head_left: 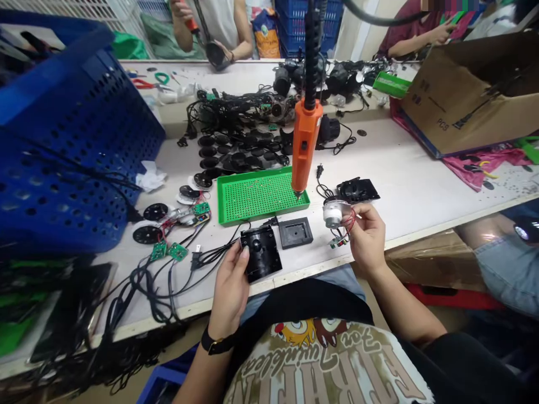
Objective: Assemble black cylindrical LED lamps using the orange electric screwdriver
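Where the long white surface [379,147] is crowded at the left, it is covered by a tall blue perforated plastic crate [84,129]; at the far right, an open brown cardboard box [458,106] is seen. Between them is placed a shallow green perforated plastic tray [252,197], its right end overlapped in view by a hanging orange cylindrical power screwdriver [304,146]. The left hand [231,280] is angled upward from the wrist, thumb laid on the face, other fingers mostly hidden. The right hand [368,238] is raised, its forearm slanted inward from the lower right, fingers narrowly pinched. By the left, a squarish black plastic housing [261,255] is gripped along its left edge at the surface's near side. By the right, a round white-and-silver motor [333,214] is held above the surface, with a small green circuit board [338,242] hung below.
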A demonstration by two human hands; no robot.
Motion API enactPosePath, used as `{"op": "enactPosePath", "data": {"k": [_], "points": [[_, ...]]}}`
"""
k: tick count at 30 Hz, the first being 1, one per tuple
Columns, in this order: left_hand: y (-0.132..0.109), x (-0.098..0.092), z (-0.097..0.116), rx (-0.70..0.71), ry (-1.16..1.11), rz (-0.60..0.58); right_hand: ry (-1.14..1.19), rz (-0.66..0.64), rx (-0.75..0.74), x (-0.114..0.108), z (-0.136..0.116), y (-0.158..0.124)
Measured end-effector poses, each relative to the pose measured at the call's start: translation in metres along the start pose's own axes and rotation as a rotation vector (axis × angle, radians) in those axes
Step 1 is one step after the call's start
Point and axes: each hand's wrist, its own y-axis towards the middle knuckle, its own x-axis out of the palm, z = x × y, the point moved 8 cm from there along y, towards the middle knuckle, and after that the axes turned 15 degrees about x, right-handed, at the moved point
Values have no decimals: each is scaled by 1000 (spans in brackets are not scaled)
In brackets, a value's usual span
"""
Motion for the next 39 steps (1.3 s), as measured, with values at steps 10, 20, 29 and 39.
{"op": "enactPosePath", "data": {"k": [10,20,29,39], "points": [[-20,56,83,750,833,-284,-532,-147,-771,38,-36,-39],[-1,104,37,663,971,-642,-723,-315,-626,53,32,-33],[7,105,35,572,971,-764,-744,-463,-566,56,22,-42],[0,97,22,628,1001,-661,-349,-179,-311,61,-30,48]]}}
